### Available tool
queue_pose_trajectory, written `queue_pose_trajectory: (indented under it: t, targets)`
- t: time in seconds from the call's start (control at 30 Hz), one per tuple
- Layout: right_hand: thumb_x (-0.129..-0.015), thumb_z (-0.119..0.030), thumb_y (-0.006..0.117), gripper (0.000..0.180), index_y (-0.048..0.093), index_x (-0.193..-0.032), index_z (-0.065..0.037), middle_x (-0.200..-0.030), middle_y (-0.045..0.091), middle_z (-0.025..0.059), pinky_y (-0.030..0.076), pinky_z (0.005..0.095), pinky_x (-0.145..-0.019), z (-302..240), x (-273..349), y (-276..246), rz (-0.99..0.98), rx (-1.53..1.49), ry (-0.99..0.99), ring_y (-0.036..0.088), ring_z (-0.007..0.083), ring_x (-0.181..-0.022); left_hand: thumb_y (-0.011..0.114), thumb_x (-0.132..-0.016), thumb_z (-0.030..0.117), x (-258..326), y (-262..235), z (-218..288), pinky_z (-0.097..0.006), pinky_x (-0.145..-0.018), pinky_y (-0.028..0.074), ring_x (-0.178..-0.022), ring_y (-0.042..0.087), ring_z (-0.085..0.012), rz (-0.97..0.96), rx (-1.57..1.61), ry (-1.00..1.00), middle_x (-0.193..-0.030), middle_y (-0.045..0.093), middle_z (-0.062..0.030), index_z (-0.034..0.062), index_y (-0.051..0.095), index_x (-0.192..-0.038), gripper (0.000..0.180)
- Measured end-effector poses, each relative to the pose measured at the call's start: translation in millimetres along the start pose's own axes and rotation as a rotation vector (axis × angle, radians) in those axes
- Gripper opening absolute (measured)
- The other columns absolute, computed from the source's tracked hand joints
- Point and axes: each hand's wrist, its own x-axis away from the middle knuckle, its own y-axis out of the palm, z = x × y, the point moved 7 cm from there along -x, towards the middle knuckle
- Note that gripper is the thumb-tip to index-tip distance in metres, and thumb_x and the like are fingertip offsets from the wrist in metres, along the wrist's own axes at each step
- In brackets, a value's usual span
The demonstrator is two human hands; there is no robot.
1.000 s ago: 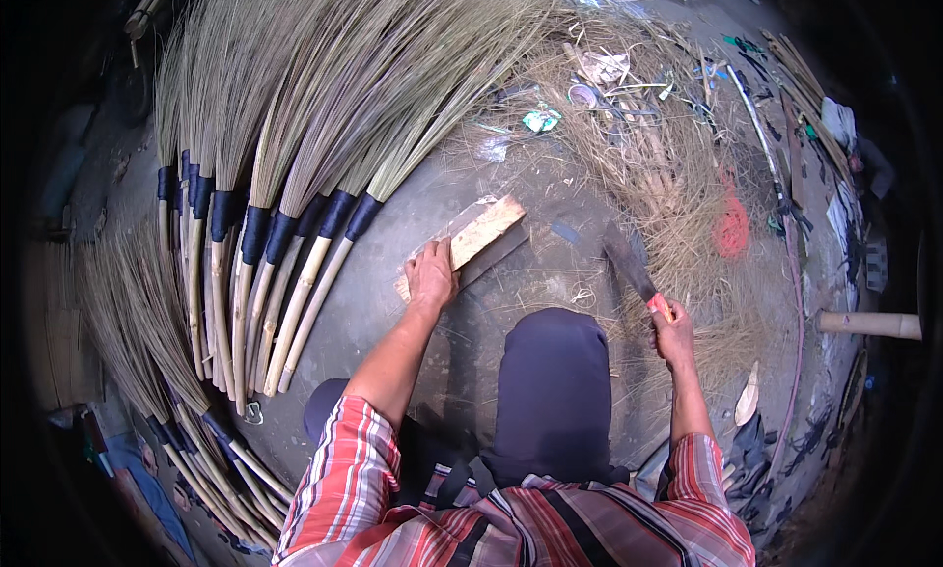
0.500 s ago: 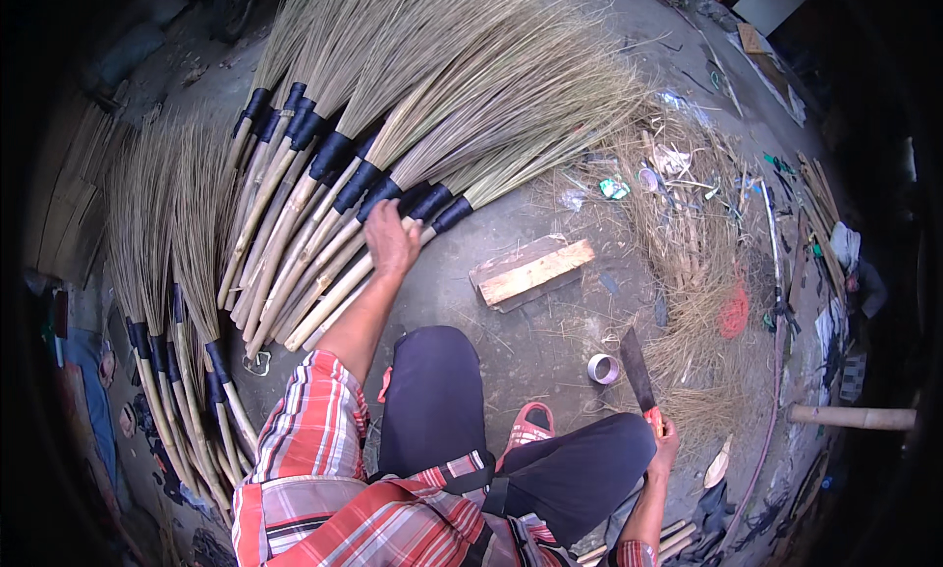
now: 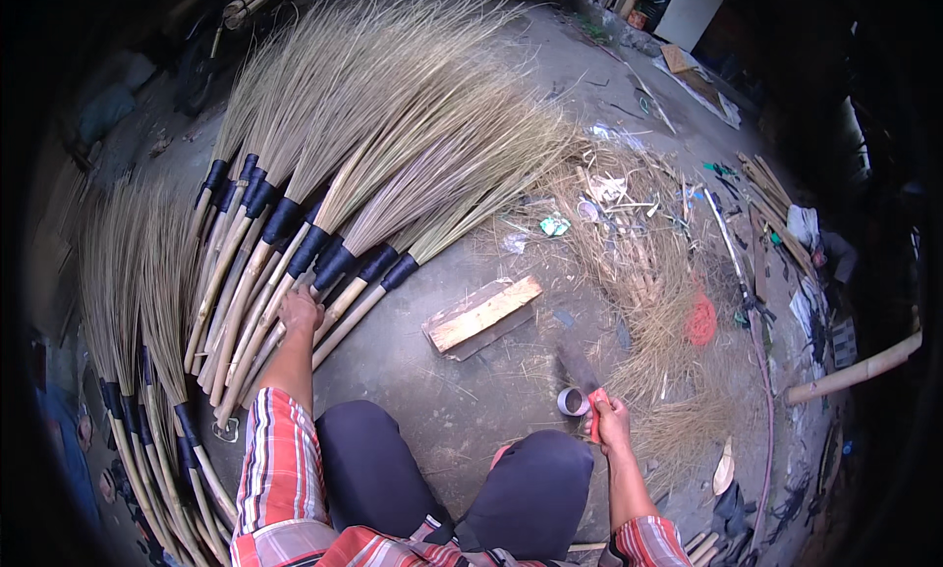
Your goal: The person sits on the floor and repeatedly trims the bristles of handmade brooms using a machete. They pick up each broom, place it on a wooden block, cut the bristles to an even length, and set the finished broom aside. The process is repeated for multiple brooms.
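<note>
Our left hand (image 3: 300,312) closes around the bamboo handle of a broom (image 3: 339,307) in the fanned row on the floor; its long axis runs from lower left up to the bristles at upper right. Our right hand (image 3: 611,422) clenches a red-handled cleaver (image 3: 582,380), blade pointing up-left, just beside a tape roll (image 3: 572,402).

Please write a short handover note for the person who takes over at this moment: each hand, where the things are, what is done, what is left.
Left hand: rests on the bamboo handles of the fanned brooms, gripping one.
Right hand: shut on a red-handled knife, blade over the floor beside a tape roll.
Wood block: on the floor between the hands, untouched.
Done: many brooms bound with black wrap, laid in a fan.
Left: loose straw pile on the right is unbound.
</note>
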Motion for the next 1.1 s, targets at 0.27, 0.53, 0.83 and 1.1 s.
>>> queue_pose_trajectory:
  t: [0.27,0.53,0.83,1.1]
  targets:
    - [-0.106,-0.031,0.057,0.029,0.056,-0.115,-0.004,-0.080,0.067,0.0124,0.057,0.0373,-0.049,77,-41,57,-0.055,-0.200,0.090,0.067,0.0216,-0.057,0.076,-0.086,0.028,6,18,14,-0.047,-0.107,0.048,-0.121,0.062,-0.0410,0.018,0.211,0.198,-0.127,0.063,-0.0250,0.0026,0.052,-0.138,0.063]
    - [-0.106,-0.025,0.055,0.023,0.066,-0.101,-0.005,-0.087,0.069,0.0051,0.052,0.0278,-0.060,143,-69,29,-0.214,-0.239,0.094,0.062,0.0121,-0.063,0.072,-0.091,0.030,67,-12,7,-0.041,-0.090,0.054,-0.096,0.072,-0.0333,0.052,0.535,0.305,-0.101,0.075,-0.0218,-0.0039,0.071,-0.110,0.039]
    - [-0.107,-0.024,0.056,0.025,0.068,-0.106,-0.002,-0.077,0.069,0.0050,0.048,0.0253,-0.048,-102,79,-31,-0.352,0.352,-0.004,0.063,0.0110,-0.054,0.065,-0.103,0.042,332,-37,-115,-0.031,-0.079,0.060,-0.090,0.075,-0.0163,-1.279,0.675,-0.066,-0.093,0.076,-0.0065,0.0051,0.071,-0.101,0.038]
    - [-0.103,-0.026,0.061,0.032,0.068,-0.120,-0.001,-0.102,0.074,0.0067,0.055,0.0282,-0.072,-40,204,33,-1.232,0.751,0.225,0.067,0.0102,-0.087,0.075,-0.097,0.036,465,-21,-138,-0.030,-0.098,0.055,-0.107,0.069,-0.0124,-2.056,1.051,-0.192,-0.120,0.073,-0.0071,0.0001,0.067,-0.127,0.047]
